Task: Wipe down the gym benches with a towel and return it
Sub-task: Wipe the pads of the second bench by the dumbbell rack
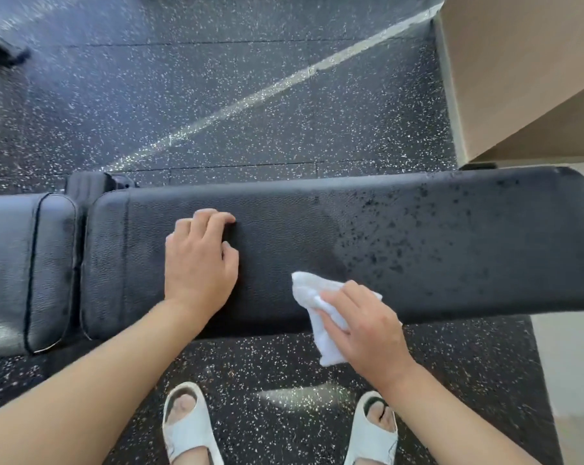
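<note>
Fingers of the right hand (367, 327) press a crumpled white towel (312, 297) onto the near edge of the long black padded gym bench (434, 243). Left hand (200, 260) rests further left on it, fingers loosely curled, holding nothing. Dark droplets speckle its right half.

The long padded leather-grain bench (284, 236) is black, its right part flecked with darker wet-looking spots. Left of the bench, a shorter glossy black seat pad (26, 270) carries black piping. On the bench's near edge lies a plain white crumpled cloth towel (309, 290). The black rubber floor (217, 95) around the bench is speckled white, and the open-toed slide sandals (188, 427) are white.
</note>
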`<control>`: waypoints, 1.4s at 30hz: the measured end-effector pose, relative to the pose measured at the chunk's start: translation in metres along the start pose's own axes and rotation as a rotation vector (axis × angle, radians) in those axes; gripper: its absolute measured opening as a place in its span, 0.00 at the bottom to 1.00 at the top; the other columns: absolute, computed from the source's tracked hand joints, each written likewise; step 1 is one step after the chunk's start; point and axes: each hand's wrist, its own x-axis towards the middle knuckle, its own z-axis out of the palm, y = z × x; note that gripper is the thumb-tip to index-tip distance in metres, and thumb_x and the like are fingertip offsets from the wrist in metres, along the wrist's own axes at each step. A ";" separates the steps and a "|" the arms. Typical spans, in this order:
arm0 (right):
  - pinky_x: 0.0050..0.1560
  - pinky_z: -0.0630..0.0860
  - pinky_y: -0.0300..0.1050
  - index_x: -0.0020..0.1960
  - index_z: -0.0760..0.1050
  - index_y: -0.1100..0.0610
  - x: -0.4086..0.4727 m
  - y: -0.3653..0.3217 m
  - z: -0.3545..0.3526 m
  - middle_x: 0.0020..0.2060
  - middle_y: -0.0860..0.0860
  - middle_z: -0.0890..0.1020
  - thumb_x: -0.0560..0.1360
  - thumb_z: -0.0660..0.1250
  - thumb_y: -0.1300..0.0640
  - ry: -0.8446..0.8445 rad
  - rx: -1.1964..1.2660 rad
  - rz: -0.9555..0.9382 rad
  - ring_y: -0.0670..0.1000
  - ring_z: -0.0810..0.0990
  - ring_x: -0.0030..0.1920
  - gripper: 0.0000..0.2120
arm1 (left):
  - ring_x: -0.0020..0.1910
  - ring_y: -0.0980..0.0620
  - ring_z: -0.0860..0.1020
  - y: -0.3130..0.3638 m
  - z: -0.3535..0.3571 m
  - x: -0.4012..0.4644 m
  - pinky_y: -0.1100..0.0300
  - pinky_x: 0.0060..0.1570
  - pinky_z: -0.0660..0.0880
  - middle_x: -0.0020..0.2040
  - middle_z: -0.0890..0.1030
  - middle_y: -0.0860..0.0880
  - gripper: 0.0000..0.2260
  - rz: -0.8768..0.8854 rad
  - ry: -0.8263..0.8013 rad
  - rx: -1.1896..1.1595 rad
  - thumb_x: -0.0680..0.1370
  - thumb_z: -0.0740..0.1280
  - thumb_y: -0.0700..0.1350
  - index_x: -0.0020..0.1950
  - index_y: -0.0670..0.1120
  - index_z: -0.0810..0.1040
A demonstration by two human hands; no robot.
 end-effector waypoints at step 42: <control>0.36 0.64 0.43 0.36 0.74 0.52 0.324 -0.052 0.092 0.33 0.49 0.74 0.72 0.65 0.56 -0.760 0.111 0.295 0.59 0.78 0.42 0.06 | 0.60 0.37 0.72 0.008 0.038 0.049 0.42 0.60 0.69 0.69 0.75 0.39 0.21 -0.064 0.152 -0.047 0.74 0.61 0.45 0.64 0.37 0.75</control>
